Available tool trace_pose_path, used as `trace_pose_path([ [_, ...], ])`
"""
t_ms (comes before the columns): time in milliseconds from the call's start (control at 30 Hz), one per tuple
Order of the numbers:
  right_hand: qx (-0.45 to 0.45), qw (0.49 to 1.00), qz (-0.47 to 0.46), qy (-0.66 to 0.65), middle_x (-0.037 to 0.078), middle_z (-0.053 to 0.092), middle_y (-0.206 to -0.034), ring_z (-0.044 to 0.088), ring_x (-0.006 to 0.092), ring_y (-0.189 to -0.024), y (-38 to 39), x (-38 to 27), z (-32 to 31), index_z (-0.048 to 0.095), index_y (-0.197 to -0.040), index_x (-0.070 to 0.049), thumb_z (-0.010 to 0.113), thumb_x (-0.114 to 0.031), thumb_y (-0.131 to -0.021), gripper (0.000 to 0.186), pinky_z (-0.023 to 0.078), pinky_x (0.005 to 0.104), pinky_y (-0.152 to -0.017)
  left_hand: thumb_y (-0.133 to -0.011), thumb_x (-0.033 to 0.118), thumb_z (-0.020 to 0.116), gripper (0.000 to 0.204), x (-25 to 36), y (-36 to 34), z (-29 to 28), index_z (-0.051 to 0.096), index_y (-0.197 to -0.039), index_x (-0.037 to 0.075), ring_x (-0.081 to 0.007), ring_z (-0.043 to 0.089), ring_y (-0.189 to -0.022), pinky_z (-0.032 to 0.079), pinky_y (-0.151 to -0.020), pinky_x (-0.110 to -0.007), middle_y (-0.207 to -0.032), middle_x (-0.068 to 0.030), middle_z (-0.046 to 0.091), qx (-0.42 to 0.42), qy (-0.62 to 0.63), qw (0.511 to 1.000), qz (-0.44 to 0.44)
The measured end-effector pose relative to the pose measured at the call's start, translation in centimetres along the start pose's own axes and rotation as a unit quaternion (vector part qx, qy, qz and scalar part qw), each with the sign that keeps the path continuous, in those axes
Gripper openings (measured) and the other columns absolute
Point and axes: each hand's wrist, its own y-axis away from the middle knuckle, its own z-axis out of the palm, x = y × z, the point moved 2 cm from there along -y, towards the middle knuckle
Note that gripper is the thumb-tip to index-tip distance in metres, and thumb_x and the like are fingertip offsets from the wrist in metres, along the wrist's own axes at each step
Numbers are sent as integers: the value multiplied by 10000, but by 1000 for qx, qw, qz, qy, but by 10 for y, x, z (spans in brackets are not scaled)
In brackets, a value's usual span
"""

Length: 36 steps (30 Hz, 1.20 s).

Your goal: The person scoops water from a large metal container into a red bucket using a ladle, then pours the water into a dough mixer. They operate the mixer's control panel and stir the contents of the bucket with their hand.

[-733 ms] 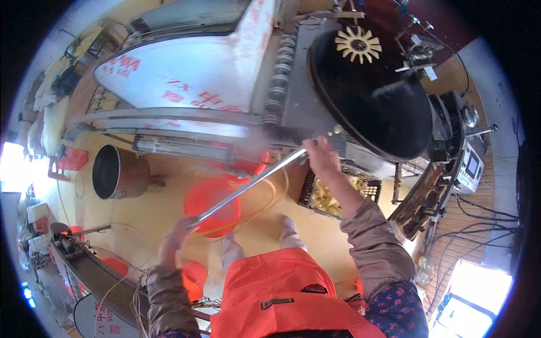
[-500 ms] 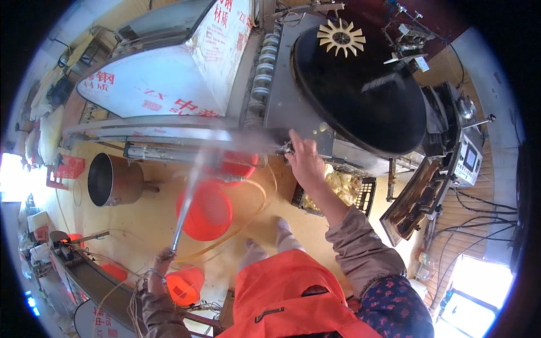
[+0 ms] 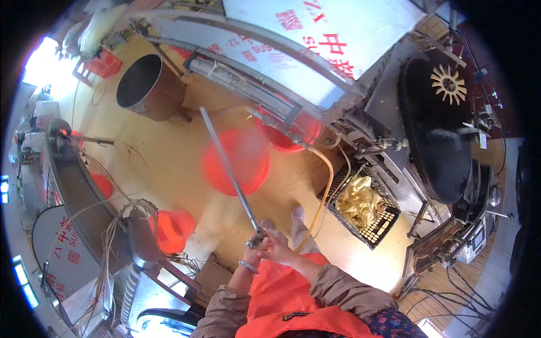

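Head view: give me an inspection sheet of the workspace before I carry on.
Surface: yellowish floor, a red tub standing on it.
Job's things: metal rod, slanting forward from the hands, crossing the tub in view.
Clutter: black crate holding crumpled yellowish pieces; brown pot.
Hands: left hand closed at the rod's near end; right hand meets it there, grip unclear.
Cables: pale cables at left, black cables lower right; tan hose near the crate.
Surroundings: large black disc, pale fan wheel.

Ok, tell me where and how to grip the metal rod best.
The metal rod is probably best gripped at its near end, by the fitting, coming from the person's side: its slim, straight length points outward. The left hand and right hand are there.
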Motion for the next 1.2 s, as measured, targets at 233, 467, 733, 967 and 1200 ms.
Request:
trace_pose_path([
  [233, 58, 966, 191, 164, 251, 553, -1087, 554, 371, -993, -13, 34, -42, 223, -1370, -45, 565, -548, -770, 854, 434, 391, -842, -818, 220, 624, 455, -79, -120, -159, 456, -1234, 145, -219, 546, -947, 423, -864, -363, -1009, -47, 565, -52, 94, 988, -109],
  [467, -10, 925, 229, 303, 267, 547, -1015, 566, 408, -899, -3, 55, -52, 201, -1362, -51, 521, -415, -848, 707, 462, 436, -761, -881, 324, 474, 236, -219, -363, -274, 535, -1034, 155, -210, 525, -839, 446, -725, -382, -856, -53, 568, 192, 212, 947, -149],
  [733, -28, 898, 173, 403, 235, 564, -858, 581, 402, -731, 53, 83, -102, 172, -1370, -66, 511, -358, -863, 676, 478, 459, -637, -916, 199, 443, 242, -227, -371, -200, 506, -1095, 49, -253, 559, -918, 479, -833, -419, -1060, -112, 572, 126, 386, 896, 181],
  [967, -48, 865, 133, 482, 245, 580, -930, 585, 419, -728, 121, 106, -113, 264, -1340, -88, 516, -348, -856, 605, 472, 486, -625, -936, 178, 403, 291, -303, -231, -99, 444, -1168, 8, -250, 576, -932, 504, -794, -387, -1093, -151, 554, 267, 391, 872, 121],
  [1200, -99, 827, 56, 551, 159, 564, -771, 595, 360, -640, 201, 150, -97, 398, -1299, -153, 541, -131, -790, 530, 490, 451, -570, -916, 166, 442, 203, -443, -117, -58, 528, -1013, 10, -215, 603, -602, 508, -473, -316, -835, -106, 625, 349, 416, 839, 29],
])
